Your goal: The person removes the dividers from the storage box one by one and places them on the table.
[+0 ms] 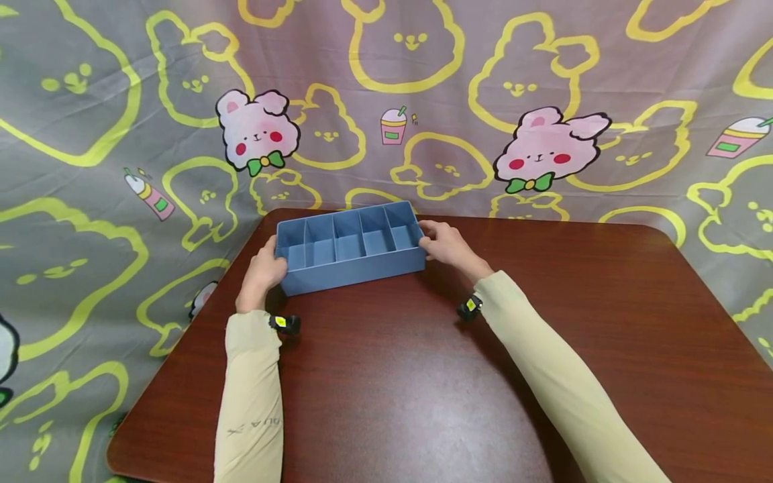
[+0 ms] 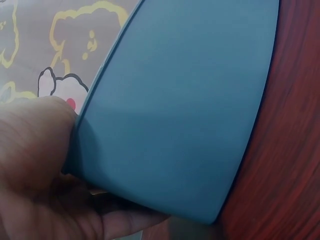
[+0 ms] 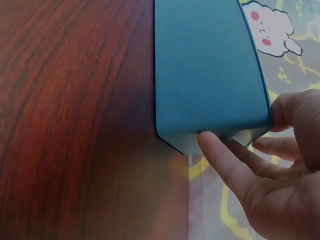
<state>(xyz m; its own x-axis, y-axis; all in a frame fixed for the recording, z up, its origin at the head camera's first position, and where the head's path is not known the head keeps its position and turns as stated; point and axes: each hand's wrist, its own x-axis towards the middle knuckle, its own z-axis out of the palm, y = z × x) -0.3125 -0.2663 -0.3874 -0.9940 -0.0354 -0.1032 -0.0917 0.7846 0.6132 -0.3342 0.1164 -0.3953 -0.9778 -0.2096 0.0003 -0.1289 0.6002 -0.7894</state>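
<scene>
1. Two sleeved arms (image 1: 252, 396) reach forward, well apart, with the divided blue box (image 1: 356, 273) between the fingers of both hands.
2. The left hand (image 1: 262, 272) grips one end, thumb side at the rim, fingers against the end wall.
3. The right hand (image 1: 449, 247) holds the opposite end, index finger extended.
4. The table (image 1: 392, 376) lies below the fingers.

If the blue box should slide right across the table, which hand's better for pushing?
Probably the left hand. It holds the left end of the blue box, so it could push rightward. The right hand holds the opposite end, better for pulling.
</scene>
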